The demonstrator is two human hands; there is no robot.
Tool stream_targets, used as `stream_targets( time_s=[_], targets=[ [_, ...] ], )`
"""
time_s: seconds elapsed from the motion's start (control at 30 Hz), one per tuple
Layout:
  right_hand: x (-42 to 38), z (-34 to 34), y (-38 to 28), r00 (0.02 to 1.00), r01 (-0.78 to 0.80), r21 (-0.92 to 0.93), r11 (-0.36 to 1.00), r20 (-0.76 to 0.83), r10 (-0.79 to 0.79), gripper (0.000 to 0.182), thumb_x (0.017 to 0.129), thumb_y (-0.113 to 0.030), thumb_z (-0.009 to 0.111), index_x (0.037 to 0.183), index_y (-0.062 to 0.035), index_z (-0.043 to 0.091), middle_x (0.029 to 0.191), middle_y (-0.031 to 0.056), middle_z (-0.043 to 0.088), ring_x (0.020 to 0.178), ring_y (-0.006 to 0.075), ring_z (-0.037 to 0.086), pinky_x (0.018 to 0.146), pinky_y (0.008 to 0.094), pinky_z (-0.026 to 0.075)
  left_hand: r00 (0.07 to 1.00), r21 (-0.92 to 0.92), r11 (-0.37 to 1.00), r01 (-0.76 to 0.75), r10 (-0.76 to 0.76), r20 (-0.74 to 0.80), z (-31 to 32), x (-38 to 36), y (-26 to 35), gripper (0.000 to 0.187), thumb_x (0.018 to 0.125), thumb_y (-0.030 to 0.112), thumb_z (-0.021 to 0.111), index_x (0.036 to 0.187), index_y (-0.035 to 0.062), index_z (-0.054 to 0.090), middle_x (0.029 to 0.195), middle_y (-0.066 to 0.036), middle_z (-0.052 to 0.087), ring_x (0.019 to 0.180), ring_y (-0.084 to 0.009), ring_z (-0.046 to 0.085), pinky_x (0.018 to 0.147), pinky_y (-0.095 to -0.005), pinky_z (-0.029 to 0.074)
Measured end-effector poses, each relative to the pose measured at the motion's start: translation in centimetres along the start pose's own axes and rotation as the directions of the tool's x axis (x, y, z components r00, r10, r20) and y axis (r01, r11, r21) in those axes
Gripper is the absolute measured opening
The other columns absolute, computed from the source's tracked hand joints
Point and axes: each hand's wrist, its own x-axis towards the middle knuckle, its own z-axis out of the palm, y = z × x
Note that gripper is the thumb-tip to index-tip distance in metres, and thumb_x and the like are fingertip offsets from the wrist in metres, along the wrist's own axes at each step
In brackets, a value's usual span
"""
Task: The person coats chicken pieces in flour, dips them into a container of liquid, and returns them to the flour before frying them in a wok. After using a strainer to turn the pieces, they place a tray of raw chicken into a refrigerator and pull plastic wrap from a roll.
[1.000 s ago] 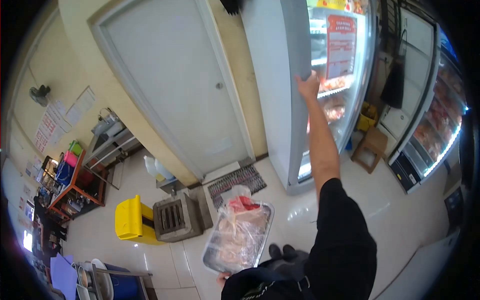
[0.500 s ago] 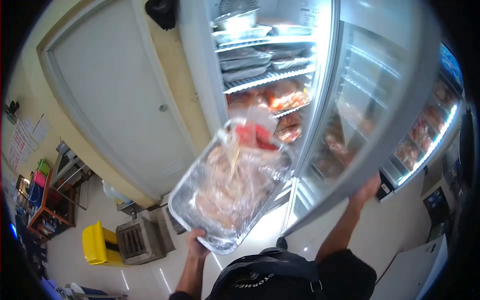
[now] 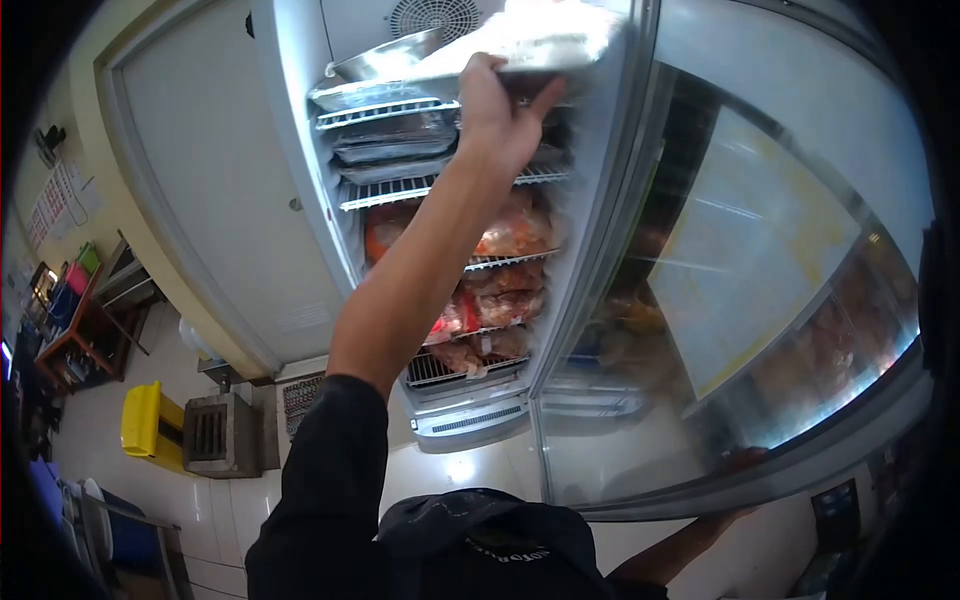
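Note:
My left hand reaches up into the open upright refrigerator and grips the near edge of a foil tray. Its thumb and fingers are closed on the rim. The tray is at the top-shelf level, and glare washes out its contents. Beside it on the same shelf sits a metal bowl. Past the lower frame of the glass refrigerator door, my right hand shows dimly through the glass. Its fingers are too blurred to make out.
Covered trays are stacked on the shelf below, with bagged orange-red food and bagged meat lower down. The door stands swung out to the right. A yellow bin and a grey grated block stand on the floor at left.
My left hand has raised the foil tray from in front of me to the refrigerator's top shelf. The door has swung wider, and I am closer to the shelves.

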Motion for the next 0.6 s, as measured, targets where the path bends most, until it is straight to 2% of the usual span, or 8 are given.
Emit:
stream_targets(
  time_s=[0.07,0.1,0.23,0.27,0.33,0.37,0.57,0.6],
  targets=[
    [0.7,-1.0,-0.7,0.999,0.026,-0.011,1.0,-0.035,-0.026,0.049,0.087,-0.04,0.044,0.117,-0.0023,0.044,0.116,0.0138,0.043,0.108,0.0261,0.042,0.086,0.0382,0.038,0.967,0.087,0.984,-0.158,0.172,-0.189,1.8,4.1,-2.3,0.039,0.083,0.015,0.038,0.117,-0.0033,0.036,0.116,-0.019,0.042,0.102,-0.0332,0.048,0.081,-0.0387,0.05],
    [0.9,-1.6,-1.1,0.998,0.037,-0.024,0.999,-0.046,-0.038,0.048,0.086,-0.04,0.044,0.117,-0.0023,0.045,0.116,0.0138,0.044,0.108,0.0261,0.042,0.086,0.0382,0.039,0.959,0.117,0.977,-0.181,0.202,-0.201,1.1,6.9,-3.2,0.056,0.083,0.016,0.039,0.126,-0.0031,0.008,0.123,-0.019,0.028,0.106,-0.03,0.043,0.08,-0.0429,0.054],
    [1.1,-4.3,-2.0,0.994,0.065,-0.09,0.994,-0.087,-0.072,0.047,0.086,-0.04,0.044,0.115,-0.0022,0.046,0.113,0.0139,0.045,0.105,0.026,0.043,0.084,0.0382,0.039,0.887,0.255,0.942,-0.216,0.299,-0.353,-0.9,15.1,-5.8,0.071,0.089,0.033,0.041,0.125,0.0,-0.011,0.122,-0.018,0.028,0.102,-0.0277,0.047,0.072,-0.037,0.058],
    [1.1,-4.7,-2.0,0.991,0.067,-0.119,0.991,-0.105,-0.08,0.047,0.086,-0.04,0.044,0.115,-0.0022,0.046,0.113,0.014,0.045,0.105,0.026,0.043,0.084,0.0382,0.039,0.874,0.345,0.932,-0.112,0.257,-0.412,-1.1,15.6,-5.9,0.063,0.087,0.035,0.044,0.123,-0.0043,0.009,0.117,-0.015,0.036,0.095,-0.0255,0.052,0.069,-0.0381,0.058],
    [1.4,-5.3,-1.8,0.987,0.058,-0.16,0.985,-0.141,-0.081,0.047,0.086,-0.04,0.044,0.114,-0.0022,0.046,0.112,0.014,0.046,0.104,0.026,0.044,0.083,0.0383,0.04,0.904,0.492,0.87,0.027,0.189,-0.383,-0.6,15.4,-6.4,0.039,0.089,0.032,0.041,0.114,0.0012,0.039,0.102,-0.012,0.046,0.086,-0.0239,0.054,0.067,-0.0407,0.058],
    [1.7,-5.5,-1.1,0.983,0.039,-0.19,0.981,-0.168,-0.072,0.047,0.086,-0.04,0.044,0.113,-0.0022,0.047,0.111,0.014,0.046,0.103,0.026,0.044,0.083,0.0383,0.04,0.971,0.591,0.805,0.059,0.093,-0.223,-2.1,16.7,-7.1,0.043,0.089,0.041,0.042,0.111,0.0047,0.042,0.089,-0.011,0.051,0.072,-0.0232,0.057,0.065,-0.0409,0.058],
    [6.5,-5.8,5.8,0.965,-0.108,-0.324,0.94,-0.262,0.021,0.045,0.085,-0.039,0.045,0.111,-0.0021,0.048,0.108,0.0142,0.048,0.099,0.026,0.046,0.081,0.0384,0.041,0.931,0.683,0.672,0.287,-0.028,-0.363,-3.2,14.6,-8.3,0.061,0.086,0.054,0.038,0.121,0.0035,0.041,0.087,-0.023,0.06,0.067,-0.0327,0.064,0.055,-0.0418,0.055],
    [7.4,-5.7,7.6,0.963,-0.142,-0.361,0.922,-0.267,0.043,0.045,0.085,-0.039,0.045,0.11,-0.0021,0.048,0.108,0.0143,0.049,0.099,0.026,0.046,0.08,0.0384,0.041,0.933,0.722,0.62,0.308,-0.048,-0.358,-3.5,14.1,-8.6,0.057,0.087,0.049,0.042,0.115,-0.0012,0.043,0.087,-0.024,0.06,0.067,-0.034,0.064,0.052,-0.0419,0.055]
  ],
)
